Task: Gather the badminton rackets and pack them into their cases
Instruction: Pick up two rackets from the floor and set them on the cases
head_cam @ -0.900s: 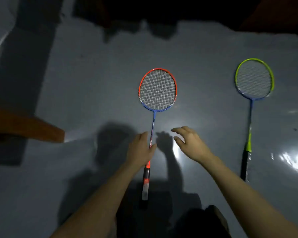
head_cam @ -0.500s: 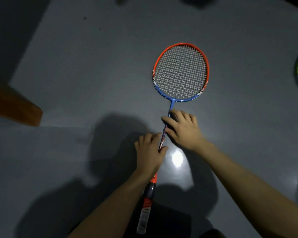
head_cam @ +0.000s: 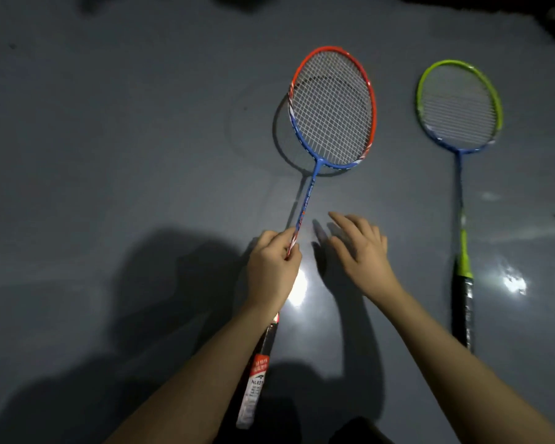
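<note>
An orange and blue badminton racket point(head_cam: 332, 110) is lifted off the grey floor, its head casting a shadow to the left. My left hand point(head_cam: 273, 267) grips its thin shaft just above the black handle with a red and white label. My right hand point(head_cam: 361, 251) hovers to the right of the shaft with fingers spread, holding nothing. A yellow-green and blue racket point(head_cam: 458, 107) lies flat on the floor at the right, its black handle pointing toward me. No racket case is in view.
The grey glossy floor point(head_cam: 125, 139) shows bright light reflections near my hands and beside the green racket's handle. Dark shadows of my arms fall at lower left. Dark shapes line the top edge.
My right hand has let go of the orange racket's shaft and moved to the right. My left hand has raised the racket off the floor. The green racket is in full view again.
</note>
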The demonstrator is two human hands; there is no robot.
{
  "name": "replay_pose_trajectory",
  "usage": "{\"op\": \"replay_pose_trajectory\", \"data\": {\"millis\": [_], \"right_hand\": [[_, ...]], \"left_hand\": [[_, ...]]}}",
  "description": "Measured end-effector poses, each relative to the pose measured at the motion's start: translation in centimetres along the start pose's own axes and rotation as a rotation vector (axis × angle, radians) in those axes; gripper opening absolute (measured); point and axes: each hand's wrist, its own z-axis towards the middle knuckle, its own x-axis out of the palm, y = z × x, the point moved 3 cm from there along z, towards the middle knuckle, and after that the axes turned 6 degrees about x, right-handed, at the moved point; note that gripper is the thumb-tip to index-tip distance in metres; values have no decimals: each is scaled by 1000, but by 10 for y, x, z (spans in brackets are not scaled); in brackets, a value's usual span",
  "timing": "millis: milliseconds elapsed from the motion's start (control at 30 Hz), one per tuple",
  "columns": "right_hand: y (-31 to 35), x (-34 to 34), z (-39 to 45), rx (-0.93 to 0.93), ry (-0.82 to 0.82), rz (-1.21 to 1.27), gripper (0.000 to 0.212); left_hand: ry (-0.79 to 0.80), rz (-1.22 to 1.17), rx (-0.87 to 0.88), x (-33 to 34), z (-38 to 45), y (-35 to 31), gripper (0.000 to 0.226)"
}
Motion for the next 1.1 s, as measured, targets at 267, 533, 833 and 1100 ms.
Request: {"op": "replay_pose_trajectory", "data": {"millis": [267, 533, 833, 1100], "right_hand": [[-141, -52, -60, 477, -88, -302, 65], [-162, -41, -58, 562, -137, -192, 59], [-131, -45, -68, 538, -277, 103, 43], [-34, -148, -93, 529, -296, 198, 44]], "left_hand": [[142, 0, 13, 63, -8, -53, 36], [155, 87, 16, 81, 2, -73, 32], [158, 39, 76, 60, 13, -73, 35], [25, 18, 199, -30, 13, -159, 34]]}}
